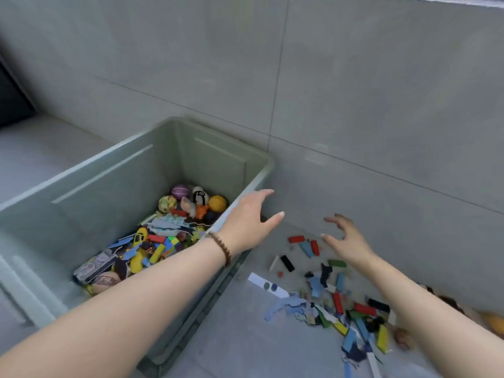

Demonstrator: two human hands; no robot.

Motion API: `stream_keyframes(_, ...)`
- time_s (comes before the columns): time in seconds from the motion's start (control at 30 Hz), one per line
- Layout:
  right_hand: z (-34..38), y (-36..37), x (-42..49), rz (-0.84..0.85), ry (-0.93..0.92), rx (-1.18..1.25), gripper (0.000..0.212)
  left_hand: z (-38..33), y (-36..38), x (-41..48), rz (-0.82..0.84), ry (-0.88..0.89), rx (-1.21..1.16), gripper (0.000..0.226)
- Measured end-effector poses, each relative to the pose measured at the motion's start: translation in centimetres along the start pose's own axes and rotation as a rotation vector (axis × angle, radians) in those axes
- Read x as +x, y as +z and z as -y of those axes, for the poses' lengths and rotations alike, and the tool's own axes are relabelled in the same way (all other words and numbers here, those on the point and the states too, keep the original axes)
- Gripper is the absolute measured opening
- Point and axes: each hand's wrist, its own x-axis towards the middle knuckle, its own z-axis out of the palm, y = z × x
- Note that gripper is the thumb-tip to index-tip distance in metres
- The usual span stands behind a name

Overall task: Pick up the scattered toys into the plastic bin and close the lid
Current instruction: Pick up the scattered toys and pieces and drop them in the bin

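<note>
The pale green plastic bin (114, 165) stands open on the floor at the left, with balls, blocks and puzzle pieces (163, 236) lying in its bottom. My left hand (249, 222) reaches across the bin's right rim, its fingers spread and holding nothing. My right hand (347, 240) hovers above the floor to the right of the bin, fingers loosely curved and empty. Scattered toys (335, 298), coloured blocks and blue scraps, lie on the floor below and beside my right hand. A red block (296, 239) lies between my two hands. No lid is in view.
A grey tiled wall (354, 91) rises right behind the bin and the toys. An orange ball (493, 323) and a brownish ball (403, 338) lie at the far right by the wall. A dark object (11, 96) sits at the left edge.
</note>
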Motion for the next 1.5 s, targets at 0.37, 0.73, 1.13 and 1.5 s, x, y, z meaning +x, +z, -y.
stream_keyframes(0.37,-11.0,7.7,3.4,0.303,0.126,0.144,0.037,9.9,13.5,-0.4,0.326,-0.532,-0.031,0.059)
stream_keyframes(0.73,-12.2,16.4,4.6,0.447,-0.120,-0.043,0.038,15.4,15.5,-6.6,0.238,-0.737,-0.169,0.055)
stream_keyframes(1.13,-13.2,19.6,4.1,0.318,-0.226,-0.140,0.019,16.2,17.7,-6.1,0.084,-0.611,-0.014,0.051)
stream_keyframes(1.5,-13.5,16.3,-0.5,0.166,0.034,0.231,0.012,16.1,19.6,-5.3,0.121,-0.512,0.362,0.019)
